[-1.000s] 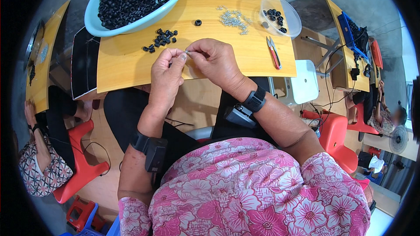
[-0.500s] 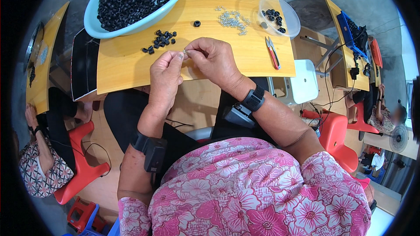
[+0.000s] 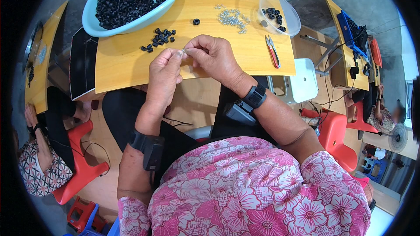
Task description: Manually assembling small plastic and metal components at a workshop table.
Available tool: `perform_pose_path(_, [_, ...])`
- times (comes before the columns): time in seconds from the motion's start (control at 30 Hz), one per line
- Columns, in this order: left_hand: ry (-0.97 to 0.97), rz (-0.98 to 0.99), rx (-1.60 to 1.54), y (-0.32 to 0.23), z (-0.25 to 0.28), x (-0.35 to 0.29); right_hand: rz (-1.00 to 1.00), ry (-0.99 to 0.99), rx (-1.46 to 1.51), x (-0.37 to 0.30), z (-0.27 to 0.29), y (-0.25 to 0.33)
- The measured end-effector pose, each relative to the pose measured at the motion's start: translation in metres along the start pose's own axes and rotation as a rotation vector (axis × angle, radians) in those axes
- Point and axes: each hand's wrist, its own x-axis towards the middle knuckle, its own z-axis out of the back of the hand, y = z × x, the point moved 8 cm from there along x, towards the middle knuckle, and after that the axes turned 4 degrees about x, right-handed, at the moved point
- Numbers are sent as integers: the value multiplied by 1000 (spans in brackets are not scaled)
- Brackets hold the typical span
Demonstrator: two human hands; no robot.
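both my hands pinch one tiny silver metal piece (image 3: 183, 52) above the near edge of the yellow wooden table (image 3: 127, 63).

my left hand (image 3: 164, 76) and right hand (image 3: 212, 54) have fingertips closed tight on it, meeting between them. a few finished-looking black bits sit in the clear round plastic dish (image 3: 291, 11); the light blue basin of black rubber rings (image 3: 131, 0) is full, so i judge most work remains. a small pile of loose black rings (image 3: 158, 39), scattered silver parts (image 3: 232, 16) and red-handled snips (image 3: 272, 51) lie near; nothing blocks me.
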Motion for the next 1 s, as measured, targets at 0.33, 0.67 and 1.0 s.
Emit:
perform_pose_path(0.33, [59,19,-47,1,-2,-1,-34,2,-42,-3,0,-3])
perform_pose_path(0.67, [103,28,-104,3,-3,-1,42,11,-123,-1,-2,3])
perform_pose_path(1.0, [247,196,-226,9,-13,-6,102,-106,-103,-2,7,0])
